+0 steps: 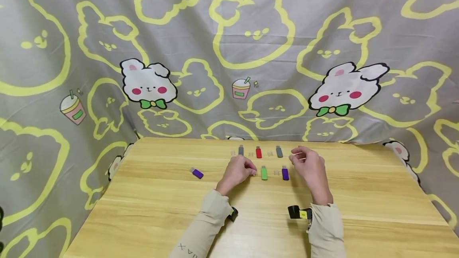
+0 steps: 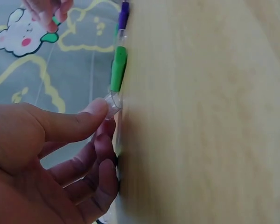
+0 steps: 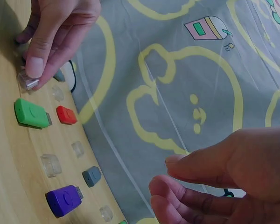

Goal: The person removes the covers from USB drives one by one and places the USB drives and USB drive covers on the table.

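Note:
My left hand [image 1: 237, 171] pinches a small clear USB cap [image 2: 113, 106] between thumb and index finger, just left of a green USB stick [image 1: 264, 172]. To the right of the green stick lie another clear cap [image 3: 50, 164] and a purple USB stick [image 1: 285, 172]. My right hand [image 1: 310, 166] hovers to the right of these, thumb and fingers loosely bent and apart, with nothing between them. Behind runs a row with a grey-blue USB stick [image 1: 241, 150], a red USB stick [image 1: 258, 152] and a second grey-blue stick [image 1: 279, 151], with clear caps [image 3: 77, 149] beside them.
A second purple USB stick [image 1: 197, 173] lies at an angle, apart from the rows, left of my left hand. The wooden table [image 1: 154, 210] ends at a patterned grey curtain [image 1: 193, 130] behind the back row.

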`<control>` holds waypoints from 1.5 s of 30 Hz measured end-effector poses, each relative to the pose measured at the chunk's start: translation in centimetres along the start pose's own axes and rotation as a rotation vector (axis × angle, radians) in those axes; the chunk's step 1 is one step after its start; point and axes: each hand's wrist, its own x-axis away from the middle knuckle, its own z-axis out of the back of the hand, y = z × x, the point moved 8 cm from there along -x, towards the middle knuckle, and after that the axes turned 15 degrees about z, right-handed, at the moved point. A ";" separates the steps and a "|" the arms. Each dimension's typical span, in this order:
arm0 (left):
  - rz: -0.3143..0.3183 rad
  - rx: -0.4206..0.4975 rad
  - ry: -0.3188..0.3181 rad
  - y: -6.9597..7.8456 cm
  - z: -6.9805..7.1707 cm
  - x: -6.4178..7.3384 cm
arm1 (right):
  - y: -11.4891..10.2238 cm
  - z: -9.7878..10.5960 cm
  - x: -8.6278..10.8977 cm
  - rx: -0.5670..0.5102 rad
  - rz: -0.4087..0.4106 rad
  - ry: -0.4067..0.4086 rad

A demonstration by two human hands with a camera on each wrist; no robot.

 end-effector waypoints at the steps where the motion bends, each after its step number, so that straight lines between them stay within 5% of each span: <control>1: 0.009 -0.012 0.005 0.0 0.0 0.0 | 0.0 0.0 0.0 0.001 0.004 0.000; 10: 0.054 -0.032 0.054 -0.2 0.1 -0.1 | -0.2 -0.1 -0.2 -0.015 0.008 -0.013; 20: 0.028 0.101 -0.003 -1.0 0.4 0.1 | -0.1 -0.6 0.1 -0.015 0.007 -0.022; 28: 0.041 0.242 -0.004 -2.3 4.5 1.3 | -0.6 -1.1 0.0 -0.002 0.041 -0.036; 34: 0.021 0.374 0.082 -3.5 8.3 1.4 | -1.6 -2.2 0.0 -0.022 0.072 -0.065; 40: 0.072 0.522 0.215 -5.6 11.7 1.7 | -3.0 -4.3 -0.3 -0.029 0.130 -0.085; 45: 0.091 0.590 0.261 -7.3 13.6 2.0 | -4.6 -6.2 -0.3 -0.038 0.192 -0.075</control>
